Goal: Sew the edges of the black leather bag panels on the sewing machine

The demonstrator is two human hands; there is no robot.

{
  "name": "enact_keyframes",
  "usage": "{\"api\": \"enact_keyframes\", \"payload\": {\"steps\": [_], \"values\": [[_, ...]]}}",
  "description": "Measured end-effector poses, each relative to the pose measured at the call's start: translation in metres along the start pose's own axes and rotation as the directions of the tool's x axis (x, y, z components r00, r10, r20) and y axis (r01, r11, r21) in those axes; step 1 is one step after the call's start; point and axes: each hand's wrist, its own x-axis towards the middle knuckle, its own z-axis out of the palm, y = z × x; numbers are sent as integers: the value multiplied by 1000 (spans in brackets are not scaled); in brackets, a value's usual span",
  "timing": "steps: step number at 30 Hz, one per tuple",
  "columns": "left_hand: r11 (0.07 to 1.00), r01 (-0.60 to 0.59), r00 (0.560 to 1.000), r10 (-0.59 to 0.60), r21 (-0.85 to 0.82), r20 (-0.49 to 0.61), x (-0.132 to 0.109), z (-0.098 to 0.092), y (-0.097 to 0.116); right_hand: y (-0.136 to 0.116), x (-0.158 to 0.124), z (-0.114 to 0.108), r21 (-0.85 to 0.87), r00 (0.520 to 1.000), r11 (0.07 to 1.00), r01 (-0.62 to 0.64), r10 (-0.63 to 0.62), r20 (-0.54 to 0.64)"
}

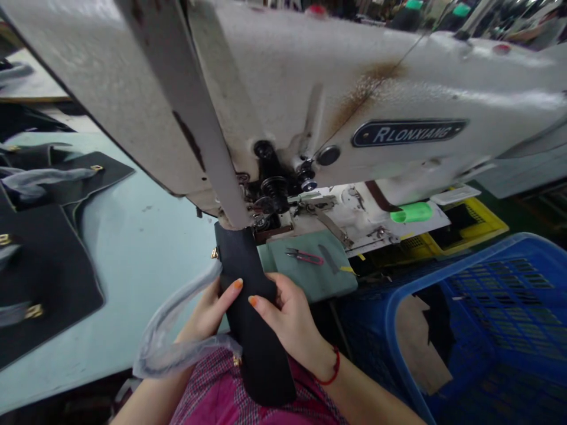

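Black panel (252, 330) sits at the near side of the sewing machine (283, 77), far end under its head; contact at the needle hidden. Left hand (208, 311) clamped on the panel's left edge, right hand (290, 313) on its right edge, thumbs on top, other fingers mostly hidden. Panel runs between both hands: one length on toward the machine, rounded near end away from it, over the lap. Looks: long, narrow, smooth, matte, with gold hardware (215, 253) on the left edge and a film-wrapped strap (153, 348) looping out. Red-handled snips (305, 256) near the machine, right of the panel.
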Motion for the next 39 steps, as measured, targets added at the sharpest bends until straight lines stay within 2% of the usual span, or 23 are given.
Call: {"api": "enact_keyframes", "payload": {"steps": [4,10,20,28,34,39], "values": [[967,180,983,-183,-183,0,-8,18,13,-1,-2,2,-80,997,994,77,-79,-23],[936,256,963,-270,-240,-26,-15,22,22,-8,-1,-1,-250,989,961,118,-136,-55],[934,246,964,-264,-259,-35,-21,23,38,-16,6,-3,-253,996,965,68,-80,-35],[936,219,969,-241,-276,-47,-27,30,47,-8,8,-6,-248,998,967,55,-62,-19],[947,184,975,-209,-263,-71,-20,30,48,-8,14,-5,-250,998,967,50,-60,-32],[976,120,983,-143,-180,-116,-8,24,50,-13,24,-2,-234,997,971,55,-67,-45]]}}
